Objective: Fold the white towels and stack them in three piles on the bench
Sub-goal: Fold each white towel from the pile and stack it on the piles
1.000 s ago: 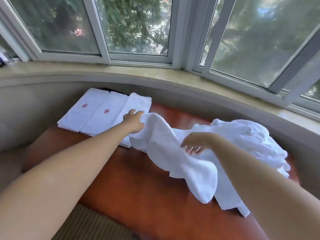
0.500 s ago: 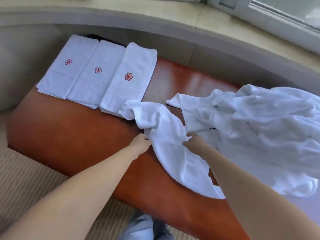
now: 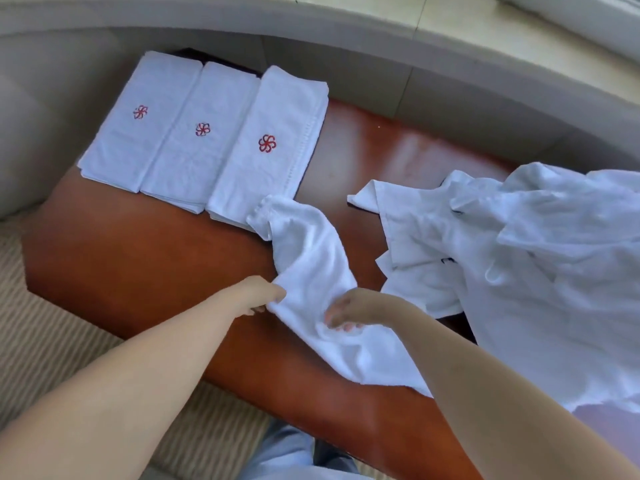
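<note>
Head view, looking down on a reddish-brown wooden bench (image 3: pixel 145 258). A loose white towel (image 3: pixel 311 268) lies rumpled across the bench's middle, its far end touching the nearest folded pile. The left hand (image 3: pixel 258 294) pinches the towel's left edge, fingers curled round the cloth. The right hand (image 3: pixel 349 308) rests on the towel just beside it, fingers bent down into the fabric; whether they grasp it cannot be told.

Three folded piles (image 3: pixel 204 140) sit side by side at the bench's far left, each showing a red flower mark. A heap of unfolded towels (image 3: pixel 540 271) covers the right end.

Compared with half a second ago, the hands sit slightly closer together on the towel, and the towel and the heap now lie apart.

Bare wood lies open between the piles and the heap, and along the near left edge, where striped carpet (image 3: pixel 52 341) begins. A curved pale wall (image 3: pixel 381 74) borders the far side.
</note>
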Tool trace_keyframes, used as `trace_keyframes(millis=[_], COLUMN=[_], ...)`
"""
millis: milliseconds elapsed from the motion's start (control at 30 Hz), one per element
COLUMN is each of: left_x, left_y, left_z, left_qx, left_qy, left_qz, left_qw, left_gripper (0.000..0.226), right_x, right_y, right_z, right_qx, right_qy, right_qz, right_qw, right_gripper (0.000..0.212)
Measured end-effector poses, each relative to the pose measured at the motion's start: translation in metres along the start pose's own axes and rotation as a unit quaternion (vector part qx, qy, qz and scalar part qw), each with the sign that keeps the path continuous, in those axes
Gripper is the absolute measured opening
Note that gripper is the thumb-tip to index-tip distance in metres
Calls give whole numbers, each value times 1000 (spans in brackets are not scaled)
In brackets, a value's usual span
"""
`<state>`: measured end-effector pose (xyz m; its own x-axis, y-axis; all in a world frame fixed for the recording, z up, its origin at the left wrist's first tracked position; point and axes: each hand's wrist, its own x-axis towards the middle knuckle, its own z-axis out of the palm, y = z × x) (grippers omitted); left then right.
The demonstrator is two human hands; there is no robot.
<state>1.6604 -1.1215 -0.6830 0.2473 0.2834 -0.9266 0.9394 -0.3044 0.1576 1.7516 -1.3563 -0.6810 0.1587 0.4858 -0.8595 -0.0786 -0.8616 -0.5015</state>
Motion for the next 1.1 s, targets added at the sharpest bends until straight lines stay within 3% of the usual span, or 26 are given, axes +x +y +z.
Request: trace_keyframes(millis=[33, 100, 167, 267, 333, 400, 467, 533, 667, 733, 933, 1100], left_x=[0, 2, 10, 25, 30, 39, 47, 50, 42, 39, 52, 44], left_y=[-17, -48, -69, -76, -61, -45, -36, -32, -34, -43, -90, -91], left_z=[-9, -22, -27, -25, -21, -19, -19, -21, -22, -21, -26, -30], left_qx=[24, 82, 101, -35, -129, -170, -139, -131, -223, -267, -169, -192], left_qy=[-7, -13, -17, 40, 96, 111, 103, 105, 202, 213, 176, 139], left_qz=[-45, -101, -107, 8, 63, 67, 79, 100, 149, 117, -9, 16], left_qw=[999, 991, 989, 999, 985, 977, 982, 981, 942, 933, 970, 972], left_gripper=[25, 35, 47, 69, 84, 71, 35, 40, 33, 27, 24, 22], right_x=[5, 18, 28, 48, 61, 73, 81, 77, 42, 30, 42, 27], right_y=[-3, -4, -5, -10, -18, -28, -37, -44, -30, -13, 15, 5], right_z=[-1, -5, -6, 0, 6, 16, 24, 23, -8, -22, -16, -21], right_qx=[-6, 1, 22, 156, 214, 233, 257, 285, 409, 470, 485, 490], right_qy=[23, 161, 274, 280, 257, 227, 228, 268, 394, 400, 396, 389], right_qz=[7, 23, 44, 58, 52, 22, -6, -42, -59, -20, 75, 78], right_qw=[1000, 987, 960, 945, 941, 946, 939, 919, 821, 786, 776, 776], right_gripper=[11, 17, 21, 47, 35, 21, 25, 27, 31, 25, 15, 10])
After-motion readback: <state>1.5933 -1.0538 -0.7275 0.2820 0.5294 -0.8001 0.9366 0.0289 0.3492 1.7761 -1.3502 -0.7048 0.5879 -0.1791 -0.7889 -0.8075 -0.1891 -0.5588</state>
